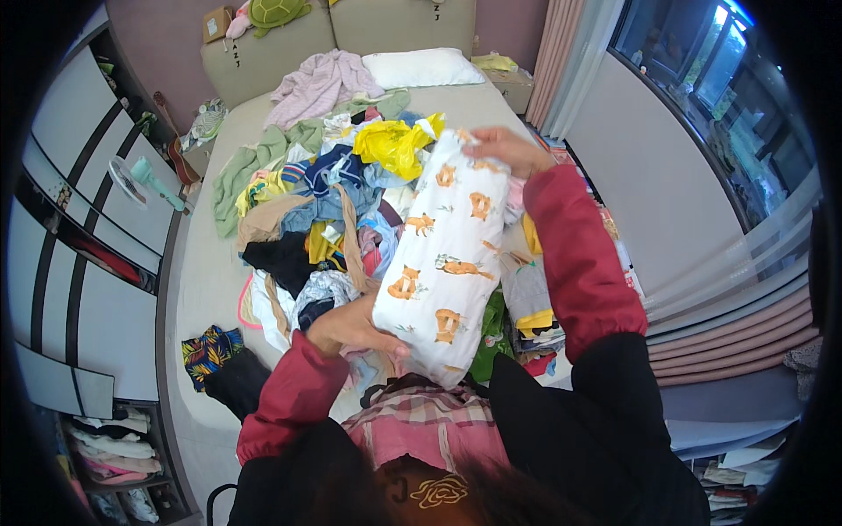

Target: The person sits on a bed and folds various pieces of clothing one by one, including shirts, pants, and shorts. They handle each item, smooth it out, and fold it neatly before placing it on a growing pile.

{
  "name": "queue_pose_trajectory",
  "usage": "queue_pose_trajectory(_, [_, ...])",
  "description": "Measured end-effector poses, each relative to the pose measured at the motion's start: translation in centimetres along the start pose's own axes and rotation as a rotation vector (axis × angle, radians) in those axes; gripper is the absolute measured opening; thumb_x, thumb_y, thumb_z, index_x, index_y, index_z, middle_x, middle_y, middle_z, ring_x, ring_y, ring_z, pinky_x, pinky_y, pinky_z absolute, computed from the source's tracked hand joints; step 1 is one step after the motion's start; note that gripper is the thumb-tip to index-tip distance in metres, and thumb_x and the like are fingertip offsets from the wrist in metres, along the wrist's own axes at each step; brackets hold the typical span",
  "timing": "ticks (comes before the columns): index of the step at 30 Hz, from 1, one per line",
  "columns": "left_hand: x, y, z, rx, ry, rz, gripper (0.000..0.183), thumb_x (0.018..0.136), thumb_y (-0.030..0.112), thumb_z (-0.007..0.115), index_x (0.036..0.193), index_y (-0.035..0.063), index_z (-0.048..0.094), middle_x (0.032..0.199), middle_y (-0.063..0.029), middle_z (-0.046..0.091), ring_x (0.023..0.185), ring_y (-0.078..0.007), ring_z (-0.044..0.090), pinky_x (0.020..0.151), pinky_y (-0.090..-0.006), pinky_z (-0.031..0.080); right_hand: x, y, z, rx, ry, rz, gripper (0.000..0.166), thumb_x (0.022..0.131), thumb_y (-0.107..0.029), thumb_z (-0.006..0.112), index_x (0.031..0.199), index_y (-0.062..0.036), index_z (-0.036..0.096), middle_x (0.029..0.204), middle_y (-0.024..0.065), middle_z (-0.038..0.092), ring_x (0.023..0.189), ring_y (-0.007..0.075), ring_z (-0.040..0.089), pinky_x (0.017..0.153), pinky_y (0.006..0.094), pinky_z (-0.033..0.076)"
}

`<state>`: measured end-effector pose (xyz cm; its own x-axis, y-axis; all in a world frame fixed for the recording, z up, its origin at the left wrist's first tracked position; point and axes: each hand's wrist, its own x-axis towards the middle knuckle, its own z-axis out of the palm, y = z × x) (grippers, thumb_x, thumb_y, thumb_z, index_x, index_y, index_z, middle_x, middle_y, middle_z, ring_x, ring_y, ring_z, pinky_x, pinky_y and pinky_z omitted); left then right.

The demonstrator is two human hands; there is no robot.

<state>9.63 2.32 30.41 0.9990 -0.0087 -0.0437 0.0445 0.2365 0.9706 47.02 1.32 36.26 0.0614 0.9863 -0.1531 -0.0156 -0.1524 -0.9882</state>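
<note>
Between my two hands is a white cloth with orange fox prints [454, 250], folded into a long rectangle and held at a slant over the bed. My left hand [358, 329] grips its near left edge, thumb on top. At the far right end, my right hand [503, 148] holds the cloth, its fingers curled over the edge. Left of the cloth spreads a loose heap of clothes, with a black garment [279, 260], blue denim [342, 207] and tan tights [273, 217]. A yellow plastic bag [391, 144] lies at the heap's far side.
Folded clothes [536, 309] are stacked on the bed [204, 283] to the right, beside a green garment [490, 329]. A white pillow [424, 68] and a pink blanket [325, 82] lie near the headboard. Dark shorts [237, 375] rest at the left edge. A fan [148, 181] stands left.
</note>
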Motion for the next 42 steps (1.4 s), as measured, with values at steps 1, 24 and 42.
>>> queue_pose_trajectory(1, [-0.5, 0.9, 0.3, 0.057, 0.028, 0.018, 0.074, 0.068, 0.001, 0.081, 0.133, 0.0014, 0.046, 0.122, -0.0095, 0.061, 0.109, -0.0151, 0.055, 0.094, -0.0323, 0.044, 0.2, 3.0, 0.2, 0.087, -0.01, 0.052, 0.034, 0.083, -0.015, 0.07, 0.113, -0.0007, 0.062, 0.101, 0.0053, 0.068, 0.087, 0.0092, 0.065, 0.076, 0.0238, 0.053])
queue_pose_trajectory(24, [4.2, 10.9, -3.4, -0.085, 0.629, 0.399, 0.032, 0.095, 0.019, 0.056, 0.118, -0.0029, 0.056, 0.112, -0.0085, 0.064, 0.098, -0.0161, 0.063, 0.086, -0.0311, 0.052, -1.5, 11.0, 15.5, 1.153, -0.44, -0.202, 0.072, 0.096, -0.06, 0.024, 0.149, -0.0117, 0.024, 0.152, 0.0096, 0.029, 0.136, 0.03, 0.035, 0.113, 0.0466, 0.025])
queue_pose_trajectory(42, [3.1, -17.5, -8.7, -0.666, 0.825, -0.112, 0.034, 0.097, 0.014, 0.05, 0.126, -0.0031, 0.05, 0.122, -0.0147, 0.059, 0.112, -0.0261, 0.058, 0.099, -0.0406, 0.045, -17.2, 29.8, 20.8, 0.848, -0.06, 0.304, 0.06, 0.079, -0.008, 0.073, 0.131, 0.0023, 0.046, 0.122, 0.0097, 0.059, 0.107, 0.0167, 0.058, 0.094, 0.0315, 0.046])
